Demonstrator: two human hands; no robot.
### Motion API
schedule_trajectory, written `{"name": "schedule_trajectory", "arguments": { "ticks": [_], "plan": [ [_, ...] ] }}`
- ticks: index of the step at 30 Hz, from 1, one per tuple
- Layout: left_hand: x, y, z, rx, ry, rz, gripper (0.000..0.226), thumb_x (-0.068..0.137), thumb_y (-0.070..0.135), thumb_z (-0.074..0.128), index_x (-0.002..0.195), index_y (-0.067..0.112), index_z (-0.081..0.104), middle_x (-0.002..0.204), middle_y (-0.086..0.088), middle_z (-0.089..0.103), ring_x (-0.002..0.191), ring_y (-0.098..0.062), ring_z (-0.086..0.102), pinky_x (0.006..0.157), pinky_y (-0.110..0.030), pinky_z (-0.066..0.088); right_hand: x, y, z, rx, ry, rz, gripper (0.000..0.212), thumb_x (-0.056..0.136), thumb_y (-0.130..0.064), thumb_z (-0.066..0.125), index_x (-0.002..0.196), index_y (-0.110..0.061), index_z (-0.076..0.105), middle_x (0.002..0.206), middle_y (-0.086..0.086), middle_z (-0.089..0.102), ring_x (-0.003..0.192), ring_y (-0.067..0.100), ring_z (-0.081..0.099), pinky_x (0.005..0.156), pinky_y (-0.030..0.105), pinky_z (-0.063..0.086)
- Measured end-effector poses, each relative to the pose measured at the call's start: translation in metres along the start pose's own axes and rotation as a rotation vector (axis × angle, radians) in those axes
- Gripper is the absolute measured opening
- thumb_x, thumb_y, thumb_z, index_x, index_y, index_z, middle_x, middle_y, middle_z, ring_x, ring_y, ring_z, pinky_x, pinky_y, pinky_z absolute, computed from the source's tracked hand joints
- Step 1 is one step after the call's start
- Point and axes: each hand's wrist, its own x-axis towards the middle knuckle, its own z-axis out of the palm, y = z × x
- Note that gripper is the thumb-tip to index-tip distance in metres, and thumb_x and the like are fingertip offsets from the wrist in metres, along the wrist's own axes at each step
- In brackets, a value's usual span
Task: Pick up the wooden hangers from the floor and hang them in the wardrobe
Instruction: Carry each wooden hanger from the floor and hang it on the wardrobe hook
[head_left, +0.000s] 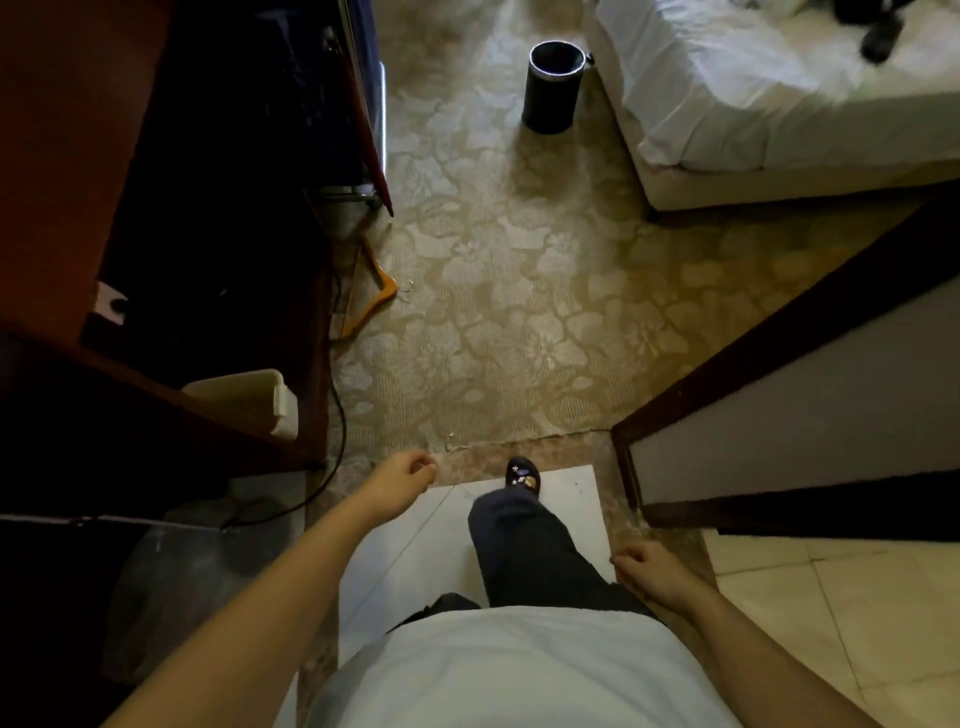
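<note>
A wooden hanger (370, 293) lies on the patterned carpet beside the dark wooden furniture on the left, partly hidden by its edge. My left hand (402, 475) hangs over the carpet's near edge with loosely curled fingers and holds nothing. My right hand (647, 569) hangs lower on the right, also loosely curled and holding nothing. Both hands are well short of the hanger. One foot in a dark shoe (523, 475) is stepped forward between them.
A black bin (551, 88) stands on the carpet (519, 291) ahead. A bed with white sheets (769, 93) fills the top right. A dark-framed wall corner (753, 374) juts in from the right. A black cable (337, 415) trails down beside the furniture on the left.
</note>
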Motion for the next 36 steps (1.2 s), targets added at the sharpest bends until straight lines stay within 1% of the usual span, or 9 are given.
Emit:
{"name": "schedule_trajectory", "arguments": {
  "ticks": [2, 5, 8, 13, 18, 25, 29, 33, 36],
  "plan": [
    [0.025, 0.013, -0.013, 0.004, 0.008, -0.052, 0.02, 0.096, 0.014, 0.045, 0.106, 0.003, 0.059, 0.098, -0.016, 0.06, 0.092, -0.027, 0.056, 0.084, -0.036, 0.047, 0.028, -0.028, -0.032, -0.029, -0.008, -0.024, 0.023, 0.095, -0.009, 0.044, 0.1, 0.002, 0.064, 0.095, 0.019, 0.064, 0.077, 0.017, 0.057, 0.065, 0.02, 0.047],
    [0.053, 0.03, -0.031, 0.029, 0.0, -0.14, 0.015, 0.096, 0.013, 0.045, 0.099, 0.005, 0.058, 0.093, -0.012, 0.057, 0.088, -0.023, 0.053, 0.079, -0.035, 0.044, 0.066, -0.082, -0.081, -0.077, -0.058, -0.047, 0.024, 0.094, -0.011, 0.044, 0.104, 0.0, 0.064, 0.101, 0.018, 0.065, 0.087, 0.024, 0.061, 0.08, 0.034, 0.052],
    [0.08, 0.051, -0.048, -0.044, 0.049, -0.179, 0.013, 0.096, 0.011, 0.045, 0.101, 0.006, 0.056, 0.094, -0.01, 0.056, 0.089, -0.021, 0.052, 0.079, -0.029, 0.04, 0.107, -0.149, -0.133, -0.171, -0.078, -0.144, 0.02, 0.095, -0.011, 0.044, 0.099, -0.001, 0.062, 0.089, 0.011, 0.063, 0.084, 0.025, 0.059, 0.071, 0.031, 0.05],
    [0.117, 0.07, -0.074, -0.13, 0.043, -0.228, 0.014, 0.096, 0.014, 0.046, 0.087, 0.013, 0.056, 0.089, -0.014, 0.057, 0.082, -0.02, 0.054, 0.078, -0.031, 0.046, 0.16, -0.256, -0.19, -0.25, -0.076, -0.257, 0.027, 0.095, -0.013, 0.046, 0.102, 0.007, 0.062, 0.082, 0.012, 0.057, 0.076, 0.023, 0.053, 0.081, 0.045, 0.051],
    [0.168, 0.078, -0.117, -0.141, 0.064, -0.279, 0.022, 0.096, 0.014, 0.046, 0.076, 0.02, 0.052, 0.075, -0.003, 0.055, 0.069, -0.013, 0.049, 0.063, -0.022, 0.04, 0.209, -0.342, -0.21, -0.271, -0.13, -0.281, 0.025, 0.098, -0.015, 0.042, 0.111, 0.0, 0.058, 0.088, 0.012, 0.059, 0.078, 0.021, 0.054, 0.061, 0.022, 0.044],
    [0.278, 0.101, -0.228, -0.188, 0.113, -0.252, 0.023, 0.095, 0.013, 0.047, 0.073, 0.019, 0.05, 0.076, -0.004, 0.054, 0.079, -0.019, 0.051, 0.064, -0.025, 0.038, 0.29, -0.434, -0.208, -0.358, -0.17, -0.202, 0.025, 0.098, -0.017, 0.042, 0.113, -0.006, 0.058, 0.088, 0.006, 0.059, 0.079, 0.019, 0.056, 0.065, 0.023, 0.047],
    [0.335, 0.112, -0.303, -0.144, 0.13, -0.26, 0.02, 0.095, 0.016, 0.048, 0.075, 0.015, 0.051, 0.073, -0.003, 0.051, 0.07, -0.015, 0.047, 0.057, -0.021, 0.034, 0.332, -0.5, -0.207, -0.428, -0.233, -0.195, 0.022, 0.096, -0.018, 0.044, 0.109, -0.009, 0.06, 0.09, 0.005, 0.061, 0.089, 0.022, 0.061, 0.086, 0.037, 0.052],
    [0.385, 0.118, -0.36, -0.127, 0.151, -0.274, 0.018, 0.096, 0.019, 0.047, 0.102, 0.006, 0.058, 0.088, -0.005, 0.055, 0.081, -0.016, 0.05, 0.063, -0.026, 0.036, 0.376, -0.58, -0.203, -0.393, -0.232, -0.215, 0.024, 0.095, -0.018, 0.044, 0.105, -0.005, 0.061, 0.09, 0.01, 0.062, 0.089, 0.03, 0.062, 0.081, 0.038, 0.051],
    [0.422, 0.114, -0.377, -0.137, 0.16, -0.296, 0.021, 0.095, 0.019, 0.048, 0.106, 0.004, 0.058, 0.094, -0.01, 0.059, 0.084, -0.019, 0.053, 0.066, -0.028, 0.038, 0.414, -0.626, -0.195, -0.4, -0.235, -0.277, 0.018, 0.095, -0.022, 0.047, 0.1, -0.013, 0.062, 0.092, 0.012, 0.066, 0.086, 0.028, 0.064, 0.08, 0.04, 0.052]
  ]
}}
